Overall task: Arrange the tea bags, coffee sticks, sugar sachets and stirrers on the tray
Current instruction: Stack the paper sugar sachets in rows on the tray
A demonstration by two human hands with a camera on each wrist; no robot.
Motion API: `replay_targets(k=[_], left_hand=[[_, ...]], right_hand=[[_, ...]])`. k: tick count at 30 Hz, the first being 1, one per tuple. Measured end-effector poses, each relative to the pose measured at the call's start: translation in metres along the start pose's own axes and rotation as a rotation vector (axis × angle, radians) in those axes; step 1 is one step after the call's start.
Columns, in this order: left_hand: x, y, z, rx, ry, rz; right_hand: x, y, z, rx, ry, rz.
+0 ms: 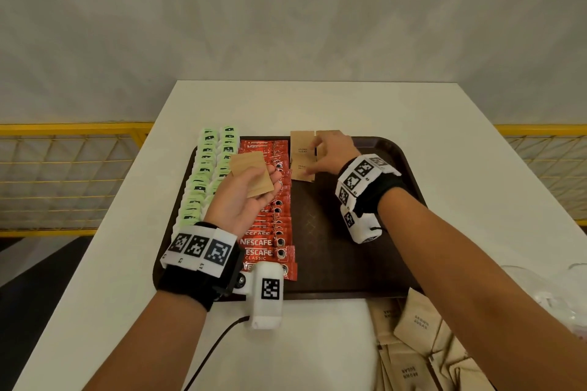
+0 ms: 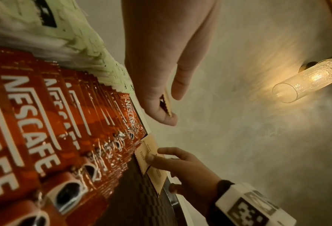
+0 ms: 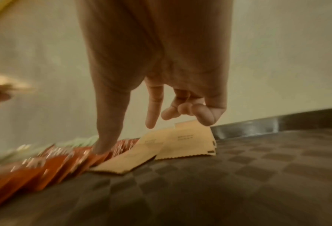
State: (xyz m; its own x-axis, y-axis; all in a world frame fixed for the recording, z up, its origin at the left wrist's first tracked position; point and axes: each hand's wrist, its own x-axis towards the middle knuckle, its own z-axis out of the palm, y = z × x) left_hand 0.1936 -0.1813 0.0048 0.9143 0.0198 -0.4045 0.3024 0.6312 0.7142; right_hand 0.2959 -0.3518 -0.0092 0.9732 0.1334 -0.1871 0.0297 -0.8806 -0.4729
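Observation:
A brown tray [image 1: 333,263] holds two columns of green tea bags [image 1: 203,168] along its left edge and one column of red coffee sticks [image 1: 270,244] beside them. A few brown sugar sachets [image 1: 300,149] lie at the tray's far middle. My left hand [image 1: 270,178] hovers palm up over the coffee sticks and holds a small stack of sugar sachets [image 1: 251,168]; their edge [image 2: 168,100] shows pinched under the thumb. My right hand [image 1: 317,152] is over the laid sachets [image 3: 186,142], fingertips [image 2: 151,157] touching one, and holds nothing.
A loose pile of brown sugar sachets [image 1: 413,336] lies on the white table [image 1: 111,263] near its front right, beside clear plastic wrapping [image 1: 546,292]. Yellow mesh railings [image 1: 63,168] flank the table. The tray's right half is bare.

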Motion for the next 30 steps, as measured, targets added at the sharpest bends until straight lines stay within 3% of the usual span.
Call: replay_targets(k=[2,5,19,24,30], left_hand=[[-0.001,0.0,0.0,0.008,-0.002,-0.004],[-0.002,0.002,-0.002,-0.001,0.001,0.003],[-0.004,0.01,-0.008,-0.084,0.017,0.014],[-0.002,0.015,-0.011,-0.147,0.063,0.054],[-0.004,0.015,-0.01,-0.145,0.067,0.062]], right_hand=[[-0.001,-0.006,0.005,-0.14,-0.088,-0.03],[0.004,-0.01,0.009,-0.219,-0.103,-0.035],[0.012,-0.016,0.003,-0.25,-0.055,-0.067],[0.004,-0.021,0.004,-0.257,0.001,-0.162],[0.0,-0.028,0.011,-0.303,-0.074,-0.21]])
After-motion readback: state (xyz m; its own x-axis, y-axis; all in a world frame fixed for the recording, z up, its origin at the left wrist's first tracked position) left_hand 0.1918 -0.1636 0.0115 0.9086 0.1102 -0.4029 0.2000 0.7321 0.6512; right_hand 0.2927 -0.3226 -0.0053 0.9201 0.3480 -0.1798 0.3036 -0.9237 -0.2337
